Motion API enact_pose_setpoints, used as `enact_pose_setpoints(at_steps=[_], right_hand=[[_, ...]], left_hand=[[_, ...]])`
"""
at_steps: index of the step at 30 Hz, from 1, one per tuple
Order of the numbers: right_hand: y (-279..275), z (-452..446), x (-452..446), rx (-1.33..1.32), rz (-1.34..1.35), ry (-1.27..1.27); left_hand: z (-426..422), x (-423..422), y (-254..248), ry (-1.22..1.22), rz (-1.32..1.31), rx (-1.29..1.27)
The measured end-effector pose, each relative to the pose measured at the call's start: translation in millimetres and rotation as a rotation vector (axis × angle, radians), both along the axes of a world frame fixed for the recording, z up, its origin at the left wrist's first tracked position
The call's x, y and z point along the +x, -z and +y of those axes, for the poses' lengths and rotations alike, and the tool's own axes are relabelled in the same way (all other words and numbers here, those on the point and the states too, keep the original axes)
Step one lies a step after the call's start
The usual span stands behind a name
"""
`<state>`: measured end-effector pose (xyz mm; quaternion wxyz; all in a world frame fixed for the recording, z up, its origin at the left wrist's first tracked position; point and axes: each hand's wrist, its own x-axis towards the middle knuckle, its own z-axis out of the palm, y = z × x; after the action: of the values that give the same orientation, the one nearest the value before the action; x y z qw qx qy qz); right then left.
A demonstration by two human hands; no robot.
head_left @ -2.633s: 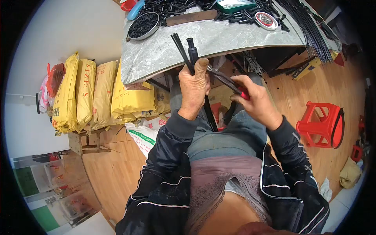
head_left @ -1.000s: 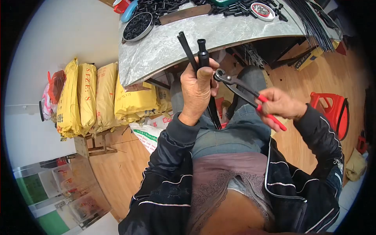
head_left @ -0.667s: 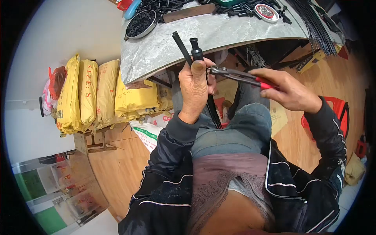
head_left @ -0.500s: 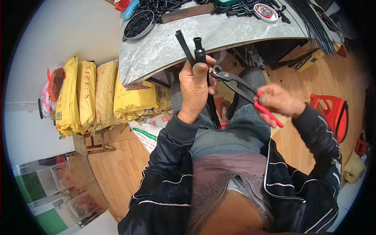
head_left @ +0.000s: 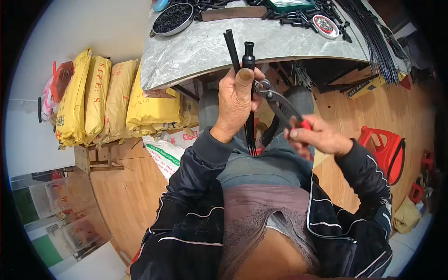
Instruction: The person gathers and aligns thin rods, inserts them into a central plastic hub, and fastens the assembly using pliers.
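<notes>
My left hand is wrapped round a bundle of thin black rods and a black tubular fitting, both sticking up above the thumb. The lower part of the rods hangs down between my knees. In my right hand are pliers with red handles, gripped by the handles. Their round metal jaws are close beside the fingers of my left hand, near the fitting. Whether the jaws touch anything is too small to tell.
On the grey marbled table lie a dish of small black parts, a wooden strip, loose black fittings, a round tin and long black rods. Yellow sacks stand left; a red stool is right.
The pliers have turned steeper, and my right hand has moved down and slightly left. My left hand keeps its hold on the rods and fitting. The view has shifted a little.
</notes>
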<state>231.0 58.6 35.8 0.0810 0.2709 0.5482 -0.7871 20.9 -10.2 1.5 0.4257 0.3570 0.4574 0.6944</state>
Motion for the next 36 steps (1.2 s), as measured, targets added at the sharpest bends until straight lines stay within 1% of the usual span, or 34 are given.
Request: enact_pose_setpoints(at_steps=[1,2,4,5,9,12,14,18,20,21,27,29,32,34,35,36], right_hand=[[6.7,0.0,-0.9,-0.164,0.098,-0.02],[5.3,1.6,0.1,-0.163,0.094,-0.021],[-7.8,5.6,-4.0,-0.014,0.077,-0.015],[-11.4,7.9,-5.2,0.019,0.079,-0.037],[-17.1,10.6,-8.7,0.061,0.055,-0.078],[-5.8,10.6,-9.0,0.115,0.04,-0.108],[0.9,5.9,-10.8,0.086,0.082,-0.038],[-0.5,-1.1,-16.5,0.115,0.063,-0.042],[3.5,-11.6,-18.5,-0.127,-0.019,0.041],[-1.5,-20.0,-21.9,-0.19,-0.012,0.054],[15.2,-32.7,-30.8,-0.124,0.038,0.125],[18.1,-32.7,-29.8,-0.099,0.033,0.143],[22.6,-27.9,-29.5,-0.103,0.035,0.118],[20.2,-20.8,-27.3,-0.001,0.049,0.104],[16.8,-13.9,-25.6,0.229,0.06,0.113],[17.2,-4.7,-23.6,0.533,0.042,0.168]], left_hand=[[1.0,1.1,-1.0,-0.001,-0.028,0.011],[1.0,-0.3,-1.1,-0.002,-0.032,0.013],[-0.2,-6.4,-1.8,0.087,-0.068,0.0],[-0.7,-7.6,-1.6,0.084,-0.067,0.003],[0.0,-10.4,-1.1,0.118,-0.106,-0.007],[0.5,-11.3,-2.5,0.121,-0.118,-0.016],[1.6,-11.7,-2.3,0.124,-0.123,-0.009],[2.4,-12.5,0.5,0.126,-0.124,-0.014],[1.3,-10.5,-1.8,0.126,-0.122,-0.016],[-0.1,-9.7,-4.8,0.098,-0.111,-0.028],[2.7,-12.5,-4.8,0.066,-0.09,-0.065],[2.7,-10.4,-6.3,0.01,-0.097,-0.077],[3.4,-12.7,-3.9,0.053,-0.109,-0.067],[3.0,-16.4,2.2,0.047,-0.135,-0.061],[4.1,-17.8,4.7,0.05,-0.162,-0.054],[4.6,-17.9,4.4,0.048,-0.178,-0.061]])
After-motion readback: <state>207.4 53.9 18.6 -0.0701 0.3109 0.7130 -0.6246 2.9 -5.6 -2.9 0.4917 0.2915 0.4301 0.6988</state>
